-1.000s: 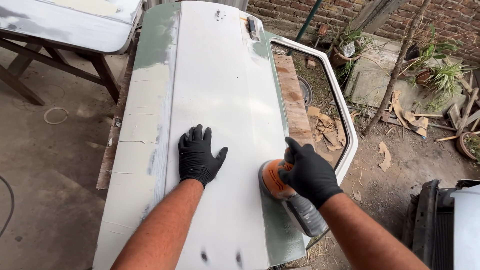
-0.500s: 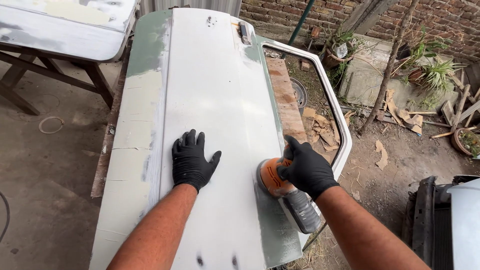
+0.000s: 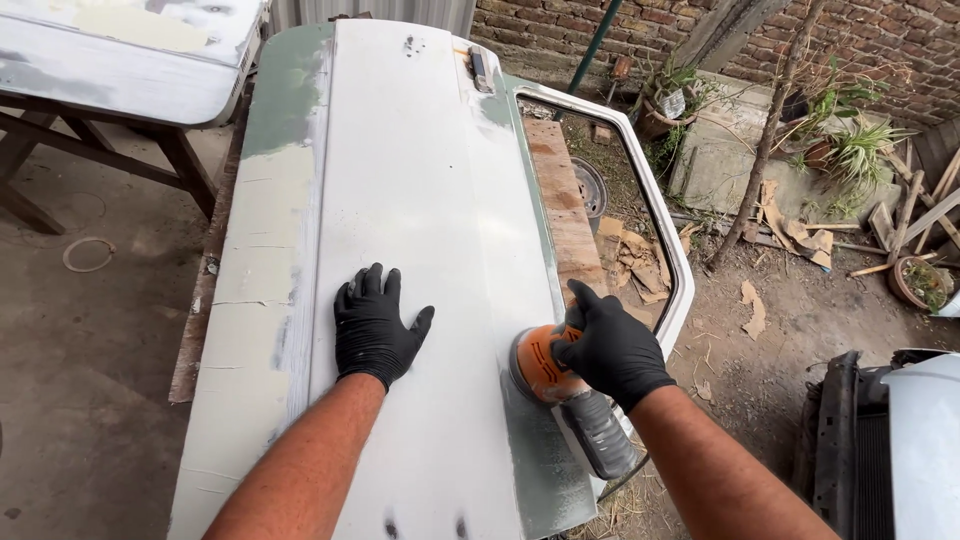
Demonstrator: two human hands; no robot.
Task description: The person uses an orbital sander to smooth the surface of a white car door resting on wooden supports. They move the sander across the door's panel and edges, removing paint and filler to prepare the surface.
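Two gloved hands, left (image 3: 375, 325) and right (image 3: 612, 345); one orange sander (image 3: 540, 365) under the right; one car door (image 3: 400, 180) beneath both; one door handle (image 3: 481, 68) beyond them.

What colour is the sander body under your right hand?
Orange sander, with a dark grey rear; head view shows it best.

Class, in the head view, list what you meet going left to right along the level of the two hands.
Concrete floor → car door → left hand → orange sander → right hand → dirt ground → black grille
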